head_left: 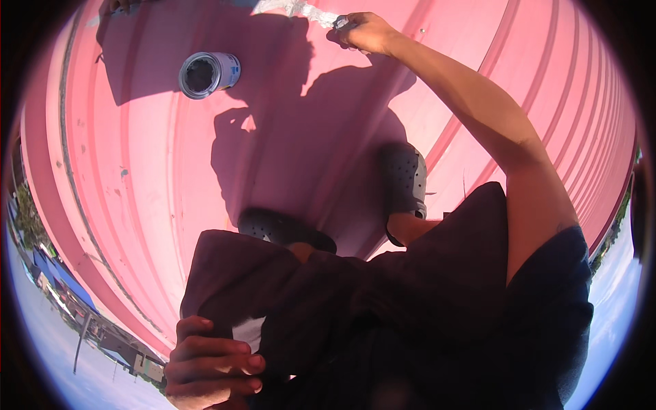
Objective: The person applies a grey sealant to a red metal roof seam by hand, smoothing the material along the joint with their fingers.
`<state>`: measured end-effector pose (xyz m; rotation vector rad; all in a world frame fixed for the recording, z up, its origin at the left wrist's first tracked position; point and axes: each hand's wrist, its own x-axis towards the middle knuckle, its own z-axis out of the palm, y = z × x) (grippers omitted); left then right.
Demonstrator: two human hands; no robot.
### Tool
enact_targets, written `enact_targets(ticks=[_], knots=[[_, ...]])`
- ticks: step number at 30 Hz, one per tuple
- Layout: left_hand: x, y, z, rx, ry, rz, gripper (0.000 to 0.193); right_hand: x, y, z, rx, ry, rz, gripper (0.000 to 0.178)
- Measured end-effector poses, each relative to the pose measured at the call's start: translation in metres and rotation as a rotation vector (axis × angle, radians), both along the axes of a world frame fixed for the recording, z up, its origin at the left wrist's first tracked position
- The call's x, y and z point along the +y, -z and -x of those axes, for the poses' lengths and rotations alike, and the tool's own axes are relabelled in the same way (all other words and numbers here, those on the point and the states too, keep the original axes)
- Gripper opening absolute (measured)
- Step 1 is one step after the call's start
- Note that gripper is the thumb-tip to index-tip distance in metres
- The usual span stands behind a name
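My right hand reaches far ahead with its fingers pinched round a small tool, its tip smeared silvery white; the tool's kind is hidden by the fingers. The tip touches the end of a whitish smear on the pink ribbed metal roof. Over my bent left knee lies my left hand, fingers spread and holding nothing, beside a pale patch on the dark trousers. An open can with a dark inside stands on the roof to the far left, out of reach of both hands.
My dark perforated clogs stand on the ribs, in my broad shadow. Fingers show at the top left edge; whose is unclear. The roof's edge curves along the left, with buildings and a pole beyond.
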<state>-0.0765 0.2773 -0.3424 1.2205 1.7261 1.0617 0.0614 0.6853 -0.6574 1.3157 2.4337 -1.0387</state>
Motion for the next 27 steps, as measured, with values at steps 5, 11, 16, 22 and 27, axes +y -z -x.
enact_targets(ticks=[5, 11, 16, 22, 27], knots=[[-0.007, -0.005, -0.004, 0.022, -0.048, 0.033, 0.047, 0.001, 0.001, 0.003, 0.061, 0.488, 0.832, 0.011], [-0.004, -0.002, -0.007, 0.017, -0.066, 0.018, 0.051, 0.012, -0.002, -0.042, 0.038, 0.429, 0.878, 0.026], [-0.004, -0.001, -0.008, 0.023, -0.072, 0.025, 0.052, -0.005, -0.019, -0.046, 0.077, 0.413, 0.730, 0.059], [-0.009, -0.005, -0.001, -0.017, 0.034, 0.046, 0.046, 0.001, -0.011, -0.056, 0.097, 0.367, 0.697, 0.088], [0.015, 0.000, -0.001, -0.131, 0.147, -0.196, 0.043, -0.007, -0.001, -0.057, 0.162, 0.370, 0.669, 0.089]])
